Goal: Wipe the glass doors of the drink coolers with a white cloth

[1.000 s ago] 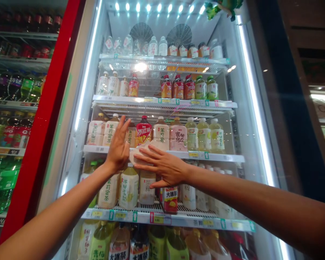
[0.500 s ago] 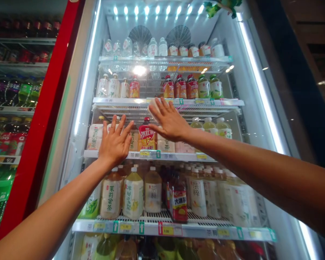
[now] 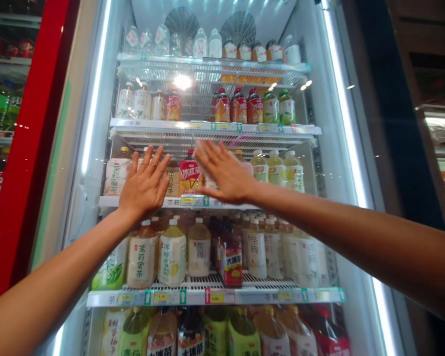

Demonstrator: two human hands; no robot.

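My left hand (image 3: 144,182) is flat with spread fingers, palm toward the glass door (image 3: 203,106) of a lit drinks fridge. It appears to rest on the glass, in front of the middle shelf's bottles. To its right, my right hand (image 3: 226,173) is also stretched flat against or close to the glass, its fingers somewhat blurred. A faint pale patch shows beside its fingertips; I cannot make out whether it is a thin cloth or a reflection. Between the hands, a red-labelled tea bottle (image 3: 189,174) is visible behind the glass.
Several shelves of bottled drinks fill the fridge, with price tags along the shelf edge (image 3: 252,295). Bright light strips (image 3: 350,109) run down both sides. A red-framed cooler (image 3: 33,113) stands at left. Lit shelving (image 3: 443,133) shows at far right.
The view has tilted down and shifted right, so the shelves sit higher and further left. My right hand has moved down the glass relative to the shelves; my left hand stays about in place.
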